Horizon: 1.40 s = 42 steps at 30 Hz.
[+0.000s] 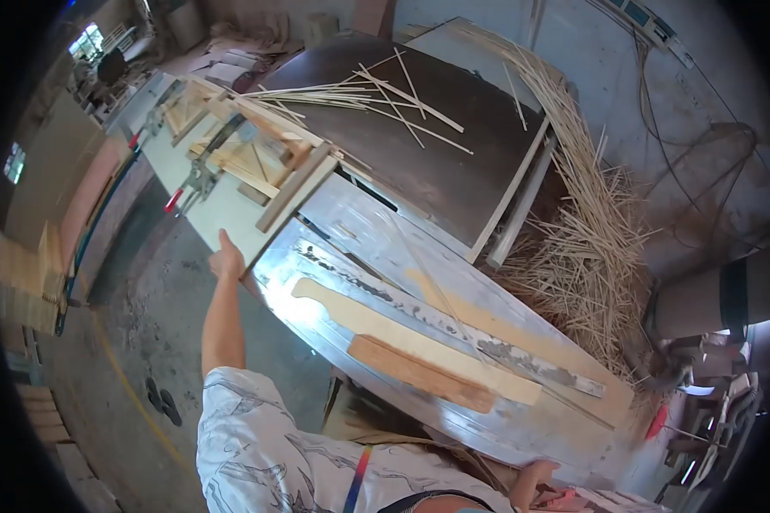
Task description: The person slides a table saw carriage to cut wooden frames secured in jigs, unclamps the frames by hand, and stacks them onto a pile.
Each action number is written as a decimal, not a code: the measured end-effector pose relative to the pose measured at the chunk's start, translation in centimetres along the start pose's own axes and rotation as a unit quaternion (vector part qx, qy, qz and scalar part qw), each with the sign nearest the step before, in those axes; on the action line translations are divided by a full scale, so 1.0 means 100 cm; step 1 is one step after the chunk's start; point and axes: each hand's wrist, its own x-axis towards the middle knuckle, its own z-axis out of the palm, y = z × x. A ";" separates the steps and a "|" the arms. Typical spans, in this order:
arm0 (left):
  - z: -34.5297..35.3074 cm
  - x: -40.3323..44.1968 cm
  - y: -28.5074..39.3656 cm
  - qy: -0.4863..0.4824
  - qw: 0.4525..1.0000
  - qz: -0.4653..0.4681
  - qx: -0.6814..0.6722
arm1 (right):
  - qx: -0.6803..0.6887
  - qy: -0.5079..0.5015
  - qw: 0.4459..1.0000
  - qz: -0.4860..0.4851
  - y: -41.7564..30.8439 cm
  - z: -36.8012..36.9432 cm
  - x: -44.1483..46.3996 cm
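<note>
My left hand [227,258] grips the near edge of a pale board [210,229], thumb on top and fingers hidden below. Fixed on that board is a wooden jig [261,167] with toggle clamps [198,181] that have red handles. My right hand [535,479] rests at the near edge of a shiny metal machine table [479,427], holding nothing that I can see. Between my hands, on the metal table, lie a long pale curved wooden strip [402,329] and a shorter brown wooden piece [419,374]. A dark slot with a worn strip runs behind them.
Behind the metal table stands a dark-topped table [436,128] with thin wooden sticks [393,94] scattered on it. A large heap of thin offcuts [582,248] lies to the right by the wall. Stacked boards [34,278] stand at the left. Dark slippers [162,400] lie on the floor.
</note>
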 end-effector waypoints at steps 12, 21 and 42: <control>0.038 0.102 -0.029 -0.032 0.948 0.197 0.249 | 0.167 -0.084 0.982 0.010 0.033 0.041 0.013; 0.058 0.130 0.019 -0.104 0.898 0.341 0.258 | 0.003 0.054 0.995 -0.080 -0.032 0.044 -0.054; 0.027 -0.295 -0.160 -0.265 0.955 -0.008 0.133 | -0.262 0.010 0.951 -0.161 -0.077 -0.003 0.346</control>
